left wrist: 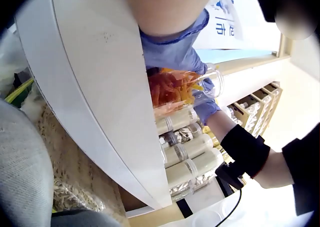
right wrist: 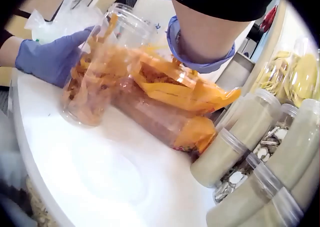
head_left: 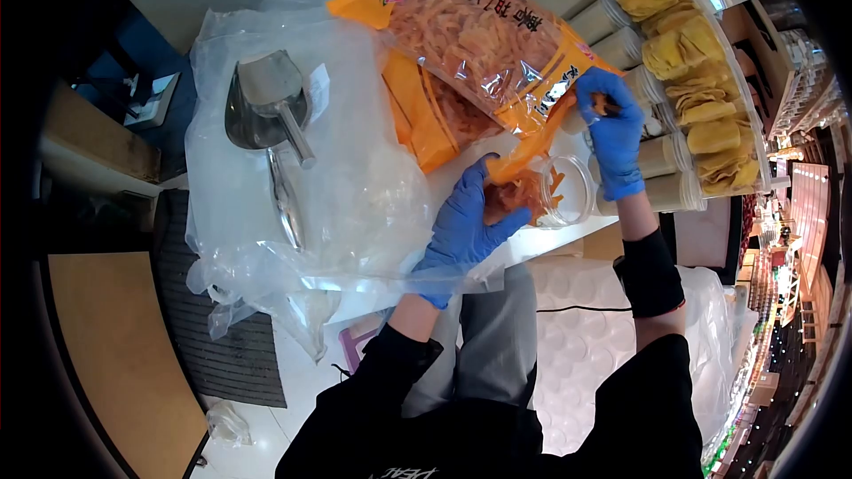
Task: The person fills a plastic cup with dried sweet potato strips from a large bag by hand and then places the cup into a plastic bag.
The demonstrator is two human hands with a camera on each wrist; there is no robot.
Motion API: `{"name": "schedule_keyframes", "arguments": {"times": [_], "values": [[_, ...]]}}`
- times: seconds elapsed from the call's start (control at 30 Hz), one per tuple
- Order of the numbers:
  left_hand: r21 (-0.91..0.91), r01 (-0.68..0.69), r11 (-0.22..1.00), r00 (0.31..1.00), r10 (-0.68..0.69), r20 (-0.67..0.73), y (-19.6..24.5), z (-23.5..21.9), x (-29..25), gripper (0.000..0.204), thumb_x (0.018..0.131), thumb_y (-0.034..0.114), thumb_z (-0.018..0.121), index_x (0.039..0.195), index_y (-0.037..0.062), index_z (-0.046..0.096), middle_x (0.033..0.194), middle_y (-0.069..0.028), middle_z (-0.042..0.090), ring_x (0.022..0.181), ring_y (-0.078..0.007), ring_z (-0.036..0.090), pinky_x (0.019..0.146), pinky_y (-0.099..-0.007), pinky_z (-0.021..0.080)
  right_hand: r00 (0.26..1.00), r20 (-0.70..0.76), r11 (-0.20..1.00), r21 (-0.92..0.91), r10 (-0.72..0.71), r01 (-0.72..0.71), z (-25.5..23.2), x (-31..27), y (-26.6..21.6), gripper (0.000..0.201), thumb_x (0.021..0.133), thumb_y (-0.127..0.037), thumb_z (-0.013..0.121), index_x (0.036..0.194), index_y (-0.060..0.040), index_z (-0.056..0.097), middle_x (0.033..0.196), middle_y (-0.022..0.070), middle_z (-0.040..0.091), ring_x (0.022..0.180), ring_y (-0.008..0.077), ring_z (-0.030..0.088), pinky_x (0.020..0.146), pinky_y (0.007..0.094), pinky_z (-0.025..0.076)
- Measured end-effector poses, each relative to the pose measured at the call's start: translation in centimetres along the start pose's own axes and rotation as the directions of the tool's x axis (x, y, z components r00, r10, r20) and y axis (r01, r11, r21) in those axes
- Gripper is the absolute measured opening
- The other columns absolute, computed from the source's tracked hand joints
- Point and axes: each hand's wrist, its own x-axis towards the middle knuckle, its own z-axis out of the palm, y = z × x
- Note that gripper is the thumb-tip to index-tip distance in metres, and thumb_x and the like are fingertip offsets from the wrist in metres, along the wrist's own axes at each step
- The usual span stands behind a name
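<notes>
In the head view, my blue-gloved left hand (head_left: 465, 232) grips a clear plastic jar (head_left: 575, 193) lying tilted, its open mouth toward the right. Orange dried strips (right wrist: 95, 86) fill its lower part, and some reach up near the mouth. The gloved right hand (head_left: 612, 129) is curled beside the big bag's lower right corner, a few orange-brown strips (head_left: 605, 105) between its fingers. That bag (head_left: 479, 44), orange with a clear window, is full of the same strips and lies over a second orange bag (head_left: 426, 111). In the right wrist view, the wrist hides the right hand's fingers.
Two metal scoops (head_left: 275, 98) lie on clear plastic sheeting (head_left: 355, 186) to the left. Lidded jars of pale powder (right wrist: 245, 117) line the right side of the white table (right wrist: 45, 132). Behind them stand containers of yellow dried slices (head_left: 710, 98).
</notes>
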Motion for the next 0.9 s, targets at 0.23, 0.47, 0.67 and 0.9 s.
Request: {"name": "schedule_keyframes", "arguments": {"times": [0.23, 0.47, 0.67, 0.9], "values": [[-0.097, -0.060, 0.993, 0.998, 0.063, 0.024, -1.1, 0.7, 0.1, 0.075, 0.070, 0.032, 0.079, 0.127, 0.0041, 0.038, 0.113, -0.0138, 0.053, 0.101, -0.0257, 0.056, 0.090, -0.0343, 0.046, 0.959, -0.006, 0.906, 0.328, 0.283, -0.266, -2.5, -0.5, -4.6, 0.013, 0.083, 0.007, 0.059, 0.094, 0.0001, 0.061, 0.107, 0.0124, 0.063, 0.096, 0.0179, 0.061, 0.082, 0.0302, 0.052], [0.121, -0.029, 0.992, 0.998, 0.022, 0.064, 1.0, -0.5, 0.1, 0.077, 0.069, 0.035, 0.080, 0.127, 0.0045, 0.039, 0.112, -0.0134, 0.053, 0.101, -0.0267, 0.056, 0.090, -0.0349, 0.046, 0.904, 0.253, 0.898, 0.193, 0.344, -0.396, -5.5, -2.0, -9.4, 0.011, 0.082, 0.002, 0.061, 0.092, -0.0009, 0.060, 0.100, 0.0144, 0.064, 0.092, 0.0201, 0.062, 0.078, 0.0301, 0.052], [0.043, -0.021, 0.999, 0.997, 0.018, 0.070, 1.3, -0.4, 0.1, 0.078, 0.068, 0.034, 0.081, 0.127, 0.0048, 0.039, 0.113, -0.0137, 0.053, 0.102, -0.0271, 0.055, 0.091, -0.0353, 0.045, 0.674, 0.631, 0.923, -0.255, 0.385, -0.288, -3.2, -2.6, -10.1, 0.027, 0.078, -0.002, 0.065, 0.104, -0.0043, 0.062, 0.095, 0.0095, 0.066, 0.087, 0.0182, 0.064, 0.080, 0.0287, 0.049], [0.060, 0.019, 0.998, 0.998, -0.022, 0.063, 1.9, -0.7, 0.1, 0.075, 0.068, 0.033, 0.081, 0.126, 0.0057, 0.040, 0.111, -0.0123, 0.054, 0.099, -0.0247, 0.057, 0.089, -0.0339, 0.046, 0.639, 0.634, 0.892, -0.402, 0.435, -0.207, -3.6, -1.0, -13.2, 0.043, 0.076, -0.009, 0.071, 0.118, -0.0107, 0.060, 0.100, 0.0085, 0.066, 0.086, 0.0178, 0.066, 0.074, 0.0279, 0.053]]}}
